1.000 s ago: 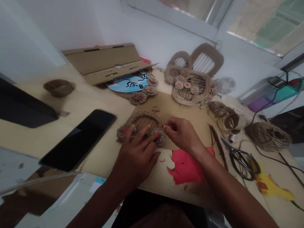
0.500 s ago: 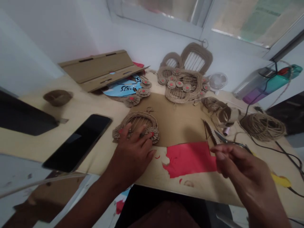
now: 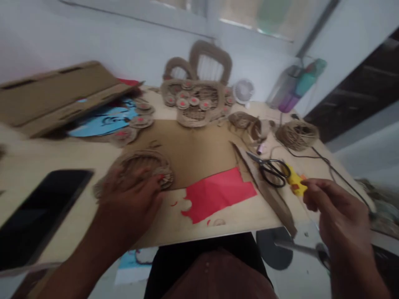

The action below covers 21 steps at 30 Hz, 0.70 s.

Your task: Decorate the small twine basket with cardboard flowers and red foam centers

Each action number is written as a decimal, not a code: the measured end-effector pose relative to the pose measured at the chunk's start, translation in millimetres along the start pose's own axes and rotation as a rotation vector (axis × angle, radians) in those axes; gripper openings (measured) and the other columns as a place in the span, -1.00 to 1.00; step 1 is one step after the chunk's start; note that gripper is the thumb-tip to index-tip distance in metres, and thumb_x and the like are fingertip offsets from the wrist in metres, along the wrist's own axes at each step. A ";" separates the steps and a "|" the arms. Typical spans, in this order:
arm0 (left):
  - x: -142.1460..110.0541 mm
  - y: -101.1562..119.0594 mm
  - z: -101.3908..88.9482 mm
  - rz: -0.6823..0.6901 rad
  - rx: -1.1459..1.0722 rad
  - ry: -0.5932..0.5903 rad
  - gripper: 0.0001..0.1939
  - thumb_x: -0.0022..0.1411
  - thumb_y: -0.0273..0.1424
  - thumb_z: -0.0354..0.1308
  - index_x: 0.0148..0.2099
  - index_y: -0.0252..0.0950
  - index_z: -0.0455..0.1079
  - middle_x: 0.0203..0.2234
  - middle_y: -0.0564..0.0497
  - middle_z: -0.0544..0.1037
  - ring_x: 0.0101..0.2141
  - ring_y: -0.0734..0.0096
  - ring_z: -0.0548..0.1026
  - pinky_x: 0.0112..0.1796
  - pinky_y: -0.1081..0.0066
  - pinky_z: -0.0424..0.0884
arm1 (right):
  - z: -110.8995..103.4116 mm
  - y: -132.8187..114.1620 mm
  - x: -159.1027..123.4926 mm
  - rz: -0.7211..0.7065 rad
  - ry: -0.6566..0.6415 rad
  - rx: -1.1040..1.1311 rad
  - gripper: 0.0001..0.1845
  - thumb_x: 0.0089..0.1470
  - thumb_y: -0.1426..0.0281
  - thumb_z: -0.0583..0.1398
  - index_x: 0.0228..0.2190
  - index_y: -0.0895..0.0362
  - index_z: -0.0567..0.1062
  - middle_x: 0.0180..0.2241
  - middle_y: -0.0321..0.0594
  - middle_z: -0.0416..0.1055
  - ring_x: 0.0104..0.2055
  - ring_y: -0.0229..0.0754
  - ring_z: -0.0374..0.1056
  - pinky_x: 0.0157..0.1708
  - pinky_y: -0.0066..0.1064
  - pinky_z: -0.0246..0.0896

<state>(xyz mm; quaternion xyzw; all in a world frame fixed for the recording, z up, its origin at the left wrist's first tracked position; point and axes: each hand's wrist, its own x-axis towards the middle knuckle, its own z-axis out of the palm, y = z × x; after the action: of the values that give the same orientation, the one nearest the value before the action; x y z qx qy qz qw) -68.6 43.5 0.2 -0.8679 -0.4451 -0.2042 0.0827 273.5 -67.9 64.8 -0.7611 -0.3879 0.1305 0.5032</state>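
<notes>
My left hand [image 3: 132, 211] lies over a small twine-wrapped frame [image 3: 143, 153], fingers spread and blurred. A pleated paper rosette with a red centre [image 3: 165, 178] shows beside its fingertips. At the right, my right hand [image 3: 343, 216] has thumb and fingers pressed together at the edge of a yellow tool [image 3: 297, 180] that looks like a glue gun. Whether anything is pinched there I cannot make out. Black-handled scissors [image 3: 271, 170] lie just left of that tool. Between the hands is a cut piece of red paper [image 3: 218, 193], with a brown cardboard strip [image 3: 271, 203] slanting past it.
A phone [image 3: 46, 207] lies at the left. Behind are an opened cardboard box [image 3: 56, 95], decorated twine baskets [image 3: 196, 116], a small fan [image 3: 243, 91], a twine ball [image 3: 297, 135] and a bottle [image 3: 289, 93]. A cable [image 3: 324, 155] runs along the right side.
The view has swung right. My right hand has moved from the end of the cardboard strip to the yellow tool. My left hand stays on the twine frame.
</notes>
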 end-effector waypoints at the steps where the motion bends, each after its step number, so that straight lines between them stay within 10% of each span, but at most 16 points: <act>1: 0.0 -1.7 2.4 -0.019 -0.032 0.000 -0.78 0.24 -0.38 -0.08 -0.30 -0.21 0.41 -0.23 -0.22 0.61 -0.04 -0.17 0.48 0.08 -0.23 0.15 | -6.3 7.0 2.3 -0.007 0.051 -0.004 -0.84 -0.03 0.29 0.27 -0.50 0.12 0.53 -0.59 -0.29 0.40 -0.58 -0.27 0.25 -0.62 -0.50 0.17; 10: 2.6 -6.1 12.9 -0.165 -0.100 0.002 -0.76 0.21 -0.25 -0.13 -0.29 -0.13 0.36 -0.21 -0.17 0.54 -0.07 -0.19 0.47 0.03 -0.19 0.20 | -57.6 75.2 3.3 -0.125 0.097 -0.584 -0.66 0.04 0.19 0.14 -0.25 0.14 0.54 -0.27 -0.08 0.51 -0.37 -0.06 0.40 -0.42 -0.27 0.33; 21: 2.9 -8.8 13.7 -0.123 -0.109 0.046 -0.84 0.18 -0.32 -0.04 -0.24 -0.13 0.36 -0.25 -0.07 0.58 -0.09 -0.08 0.48 0.02 -0.10 0.23 | -87.4 100.6 55.5 -0.553 -0.246 -0.937 -0.63 0.15 0.32 0.09 -0.02 0.12 0.44 -0.04 0.02 0.45 -0.06 0.09 0.42 -0.15 -0.16 0.36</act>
<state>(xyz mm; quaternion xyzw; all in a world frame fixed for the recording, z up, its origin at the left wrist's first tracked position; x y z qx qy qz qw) -70.3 55.3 -11.3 -0.8371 -0.4839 -0.2530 0.0326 408.1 -105.4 28.3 -0.7525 -0.6455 -0.1050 0.0778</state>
